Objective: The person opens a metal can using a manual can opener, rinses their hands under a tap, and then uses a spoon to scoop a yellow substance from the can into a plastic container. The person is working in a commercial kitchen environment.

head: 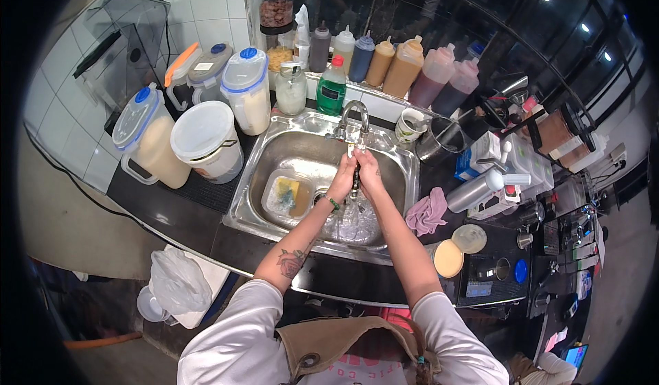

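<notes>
Below the chrome faucet (356, 115), my left hand (343, 175) and my right hand (368, 170) are close together, fingers curled around a slim dark object (356, 178). Its exact kind is mostly hidden by my fingers. Running water falls past my hands into the stainless steel sink (267, 151). In the left of the basin, beside my left hand, a clear plastic tub (270, 204) holds cloudy water and a yellow sponge (288, 187) with a bluish-green scouring part. A beaded bracelet circles my left wrist.
A green dish soap bottle (331, 89) and several squeeze bottles stand behind the sink. White-lidded bucket (206, 138) and pitchers are left. To the right are a paper cup (410, 126), metal pitcher (441, 140), pink cloth (427, 211) and whipped-cream dispenser (476, 189). Another person's sleeve (556, 369) shows lower right.
</notes>
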A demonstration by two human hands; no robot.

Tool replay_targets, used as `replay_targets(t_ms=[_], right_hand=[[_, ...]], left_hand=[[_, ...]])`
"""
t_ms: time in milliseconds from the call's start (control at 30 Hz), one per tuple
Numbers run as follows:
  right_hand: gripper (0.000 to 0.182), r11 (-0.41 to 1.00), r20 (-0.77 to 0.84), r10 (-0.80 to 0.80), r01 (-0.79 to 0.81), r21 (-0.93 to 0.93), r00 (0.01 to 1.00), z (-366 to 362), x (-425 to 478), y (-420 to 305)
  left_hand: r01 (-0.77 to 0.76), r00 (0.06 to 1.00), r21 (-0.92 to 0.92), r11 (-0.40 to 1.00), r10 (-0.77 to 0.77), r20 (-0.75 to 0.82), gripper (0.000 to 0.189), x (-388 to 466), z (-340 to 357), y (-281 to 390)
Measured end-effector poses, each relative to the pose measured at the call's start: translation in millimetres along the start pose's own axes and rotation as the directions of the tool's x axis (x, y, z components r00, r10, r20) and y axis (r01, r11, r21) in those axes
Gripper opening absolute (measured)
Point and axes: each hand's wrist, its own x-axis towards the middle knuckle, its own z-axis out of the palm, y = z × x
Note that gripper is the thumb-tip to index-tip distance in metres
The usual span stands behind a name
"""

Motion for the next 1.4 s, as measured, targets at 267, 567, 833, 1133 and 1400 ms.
replay_targets(t_ms=[267, 567, 833, 1133, 1400], right_hand=[[0.03, 0.653, -0.201, -0.466, 0.181, -0.735, 0.862, -8.3, -6.4, -6.7], [0.024, 0.989, -0.302, -0.022, -0.024, -0.146, 0.953, 9.5, -18.8, -26.3], [0.021, 0.97, -0.228, 0.195, -0.153, 0.191, 0.954, 8.6, -12.8, -29.4], [0.012, 0.997, -0.216, -0.012, -0.005, -0.081, 0.976, 12.7, -11.9, -23.2], [0.017, 0.967, -0.212, -0.05, -0.005, -0.253, 0.976, 6.4, -23.1, -33.7]], left_hand=[[0.325, 0.945, -0.106, 0.94, -0.319, 0.066, 0.029, -1.3, -11.6, -1.1], [0.246, 0.967, -0.097, 0.964, -0.238, 0.087, 0.028, -0.3, 0.8, 3.1], [0.114, 0.992, -0.031, 0.993, -0.112, 0.051, 0.024, -4.8, 3.4, 12.8], [0.196, 0.979, -0.109, 0.975, -0.187, 0.087, 0.027, -2.9, -3.4, 3.7], [0.203, 0.979, -0.18, 0.963, -0.196, 0.057, 0.032, -0.2, 3.0, -2.9]])
